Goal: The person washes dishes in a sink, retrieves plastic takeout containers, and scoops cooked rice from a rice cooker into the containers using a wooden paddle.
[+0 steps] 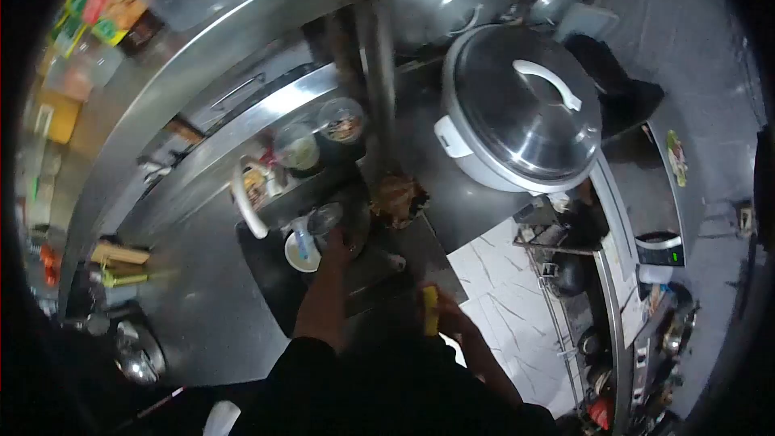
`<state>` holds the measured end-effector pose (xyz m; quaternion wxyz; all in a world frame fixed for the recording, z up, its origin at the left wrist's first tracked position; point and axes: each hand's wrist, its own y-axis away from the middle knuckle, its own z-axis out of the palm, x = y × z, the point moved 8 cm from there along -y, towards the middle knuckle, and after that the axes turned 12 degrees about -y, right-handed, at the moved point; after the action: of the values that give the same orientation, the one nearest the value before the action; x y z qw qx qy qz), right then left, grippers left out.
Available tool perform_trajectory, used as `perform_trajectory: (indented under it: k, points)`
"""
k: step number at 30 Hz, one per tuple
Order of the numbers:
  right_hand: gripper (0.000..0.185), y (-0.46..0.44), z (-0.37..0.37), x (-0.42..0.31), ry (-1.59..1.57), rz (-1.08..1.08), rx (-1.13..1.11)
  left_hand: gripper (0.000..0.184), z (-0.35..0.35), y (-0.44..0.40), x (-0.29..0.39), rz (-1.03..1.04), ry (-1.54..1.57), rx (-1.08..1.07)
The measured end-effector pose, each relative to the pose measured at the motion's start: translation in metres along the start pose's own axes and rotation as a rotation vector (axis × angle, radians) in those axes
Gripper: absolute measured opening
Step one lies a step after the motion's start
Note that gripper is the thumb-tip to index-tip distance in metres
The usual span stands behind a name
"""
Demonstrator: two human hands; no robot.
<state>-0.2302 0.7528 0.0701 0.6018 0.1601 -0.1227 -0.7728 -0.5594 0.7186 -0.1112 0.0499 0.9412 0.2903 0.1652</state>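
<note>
My left hand [342, 244] reaches over the dark work surface, right beside a small clear cup [325, 218]. Its fingers are in shadow, so whether they grip the cup cannot be told. A white bowl [299, 255] with a pale blue-and-clear item [303, 236] in it sits just left of that hand. Lower down, near my body, my right hand [454, 319] is closed around a yellow block [431, 311] that looks like a sponge. Behind the left hand lies a brown, crumpled-looking item [400, 200].
A large rice cooker [521, 105] with a steel lid stands ahead to the right. Clear tubs of food [342, 119] and a white curved handle [249, 198] are at the back left. A steel shelf [234, 24] overhangs the left counter [202, 307]. Stove equipment [569, 274] stands to the right.
</note>
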Motion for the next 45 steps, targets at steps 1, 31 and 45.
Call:
perform_trajectory:
  k: [1,31,45]
  points:
    - [0.077,-0.001,-0.001,-0.004,0.007,0.024,0.075,0.027,-0.006,0.01,-0.004,0.03,-0.005,-0.03]
    - [0.057,-0.088,0.133,0.235,0.976,-0.065,-0.112,0.049,-0.159,0.439,0.078,-0.575,0.854,0.37]
    - [0.032,-0.081,0.233,0.231,0.342,0.332,-0.322,0.087,-0.228,0.384,0.043,-0.672,1.749,1.072]
